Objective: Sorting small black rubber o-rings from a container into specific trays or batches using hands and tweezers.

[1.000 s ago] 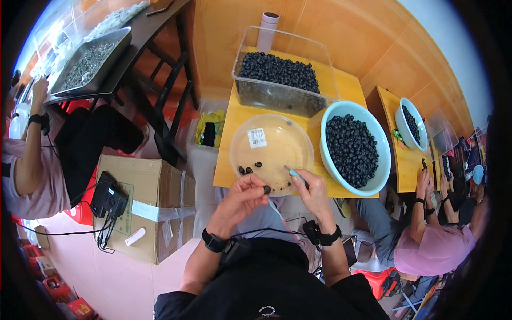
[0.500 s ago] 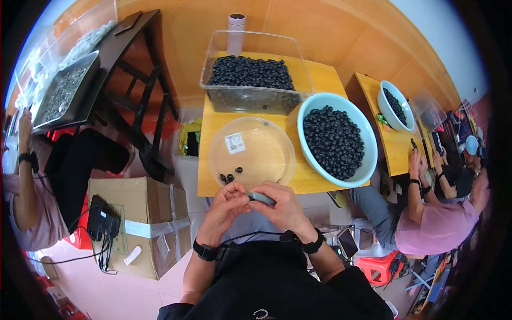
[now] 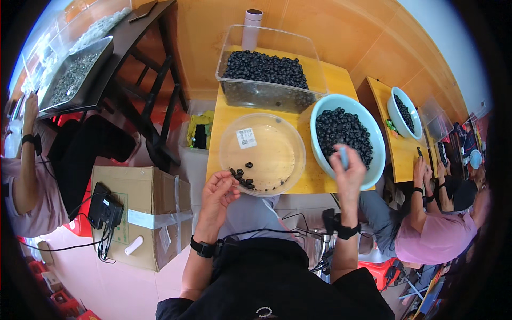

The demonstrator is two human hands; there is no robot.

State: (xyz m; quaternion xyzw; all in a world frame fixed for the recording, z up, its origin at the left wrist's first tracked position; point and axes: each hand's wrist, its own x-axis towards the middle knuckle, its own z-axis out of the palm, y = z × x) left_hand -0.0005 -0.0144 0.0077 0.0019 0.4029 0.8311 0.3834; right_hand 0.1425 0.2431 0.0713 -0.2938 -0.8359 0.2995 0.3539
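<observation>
My right hand [image 3: 349, 172] is over the near side of a light blue basin [image 3: 380, 154]. It grips a small blue-grey tool [image 3: 343, 158] whose working end I cannot make out. Inside the basin lies a heap of small round black pieces [image 3: 341, 129], which look like beads. At the near left rim of a shallow, round, clear tray [image 3: 266, 149], my left hand [image 3: 220, 193] is raised with its fingers loosely apart. A few black pieces [image 3: 246, 183] rest in the tray beside those fingertips.
Behind the tray, a clear rectangular bin [image 3: 266, 95] of black pieces stands on the yellow table [image 3: 213, 154], near a pink flask [image 3: 252, 32]. A cardboard box [image 3: 133, 213] is on the floor at left. People sit on both sides; another basin [image 3: 405, 114] is at right.
My hands have parted: the right went rightward over the basin with the tool, the left stayed by the tray. More black pieces show in the tray. The whole view has shifted slightly.
</observation>
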